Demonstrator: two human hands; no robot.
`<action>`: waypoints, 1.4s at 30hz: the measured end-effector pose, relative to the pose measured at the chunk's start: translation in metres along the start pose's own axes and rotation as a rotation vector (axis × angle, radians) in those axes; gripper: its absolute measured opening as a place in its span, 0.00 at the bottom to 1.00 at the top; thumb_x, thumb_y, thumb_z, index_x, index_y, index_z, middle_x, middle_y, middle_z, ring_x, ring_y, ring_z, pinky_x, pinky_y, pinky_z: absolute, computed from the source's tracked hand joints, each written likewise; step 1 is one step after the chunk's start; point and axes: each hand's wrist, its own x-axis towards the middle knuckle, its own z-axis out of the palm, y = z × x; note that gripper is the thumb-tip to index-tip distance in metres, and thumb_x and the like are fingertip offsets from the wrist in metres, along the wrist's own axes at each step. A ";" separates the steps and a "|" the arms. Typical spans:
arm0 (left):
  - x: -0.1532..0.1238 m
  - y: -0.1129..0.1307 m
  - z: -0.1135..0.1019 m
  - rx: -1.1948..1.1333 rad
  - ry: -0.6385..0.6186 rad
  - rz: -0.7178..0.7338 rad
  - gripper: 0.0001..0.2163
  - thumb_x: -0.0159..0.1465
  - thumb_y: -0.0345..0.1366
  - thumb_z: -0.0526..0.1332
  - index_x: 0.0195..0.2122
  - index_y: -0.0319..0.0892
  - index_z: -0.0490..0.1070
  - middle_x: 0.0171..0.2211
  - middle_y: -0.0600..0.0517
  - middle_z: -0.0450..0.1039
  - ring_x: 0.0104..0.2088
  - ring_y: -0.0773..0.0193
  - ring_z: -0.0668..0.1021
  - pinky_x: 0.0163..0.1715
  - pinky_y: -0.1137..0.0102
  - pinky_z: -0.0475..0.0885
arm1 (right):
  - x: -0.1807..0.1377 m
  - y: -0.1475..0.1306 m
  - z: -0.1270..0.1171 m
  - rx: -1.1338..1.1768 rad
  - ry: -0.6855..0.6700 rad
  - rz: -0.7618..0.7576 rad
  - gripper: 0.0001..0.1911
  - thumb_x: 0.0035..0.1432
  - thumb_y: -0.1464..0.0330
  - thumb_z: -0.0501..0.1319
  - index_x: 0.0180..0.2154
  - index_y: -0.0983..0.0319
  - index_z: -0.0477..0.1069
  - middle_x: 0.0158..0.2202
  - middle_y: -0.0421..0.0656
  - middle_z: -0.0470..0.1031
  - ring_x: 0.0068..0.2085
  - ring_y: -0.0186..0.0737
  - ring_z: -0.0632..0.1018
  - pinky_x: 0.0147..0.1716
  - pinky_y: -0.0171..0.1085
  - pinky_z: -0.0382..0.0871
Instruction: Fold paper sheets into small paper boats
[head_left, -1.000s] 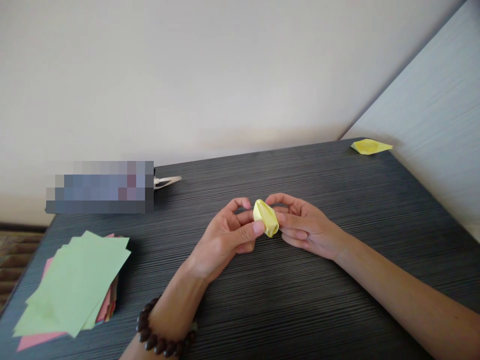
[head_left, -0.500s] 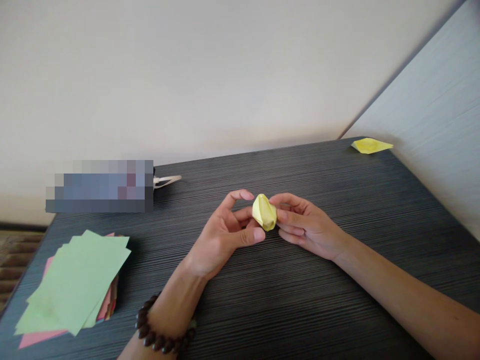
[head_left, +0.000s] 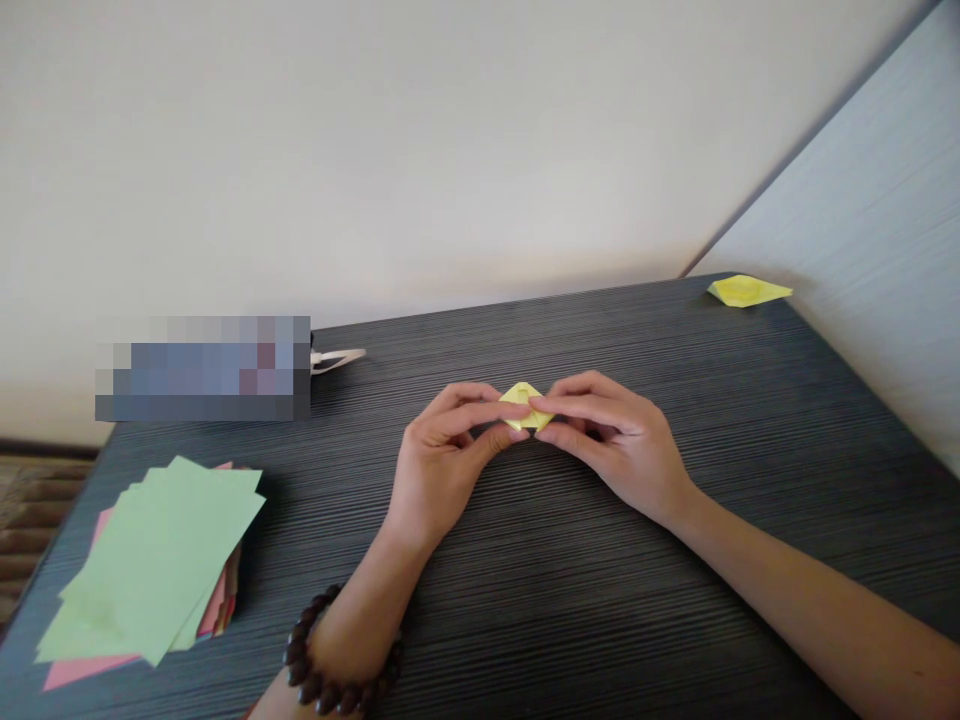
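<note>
Left hand [head_left: 435,470] and right hand [head_left: 634,450] pinch a small folded yellow paper piece [head_left: 523,392] between them. Gripping opposite sides likely keeps its folds steady.

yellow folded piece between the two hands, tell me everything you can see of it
The yellow folded piece is small and pale, looks like paper, and shows creases and angled faces. Its far end narrows to a blunt top. The left grip and right grip pinch it from either side, fingers covering part of its face. It shows above the middle of the dark table; whether it touches the surface is unclear.
</note>
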 end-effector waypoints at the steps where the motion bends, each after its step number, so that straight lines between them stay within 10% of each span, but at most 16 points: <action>1: 0.000 0.000 0.000 0.022 0.015 0.007 0.05 0.53 0.35 0.69 0.33 0.48 0.80 0.45 0.50 0.70 0.37 0.64 0.71 0.25 0.75 0.66 | 0.000 -0.001 0.000 -0.062 0.026 -0.030 0.10 0.55 0.64 0.64 0.41 0.52 0.77 0.42 0.42 0.72 0.29 0.32 0.70 0.28 0.35 0.66; 16: 0.002 0.005 0.007 -0.284 -0.183 -0.320 0.12 0.52 0.32 0.69 0.33 0.38 0.67 0.28 0.52 0.76 0.28 0.68 0.77 0.30 0.73 0.75 | -0.004 -0.006 0.004 0.038 -0.053 0.206 0.08 0.55 0.62 0.62 0.33 0.60 0.75 0.25 0.39 0.76 0.24 0.32 0.73 0.24 0.32 0.65; 42: -0.004 0.008 0.004 0.041 -0.342 -0.242 0.11 0.57 0.36 0.65 0.40 0.41 0.70 0.33 0.53 0.76 0.31 0.67 0.78 0.32 0.74 0.74 | -0.001 -0.005 -0.001 -0.132 -0.058 0.087 0.07 0.59 0.65 0.59 0.33 0.60 0.74 0.29 0.39 0.76 0.29 0.32 0.73 0.29 0.33 0.64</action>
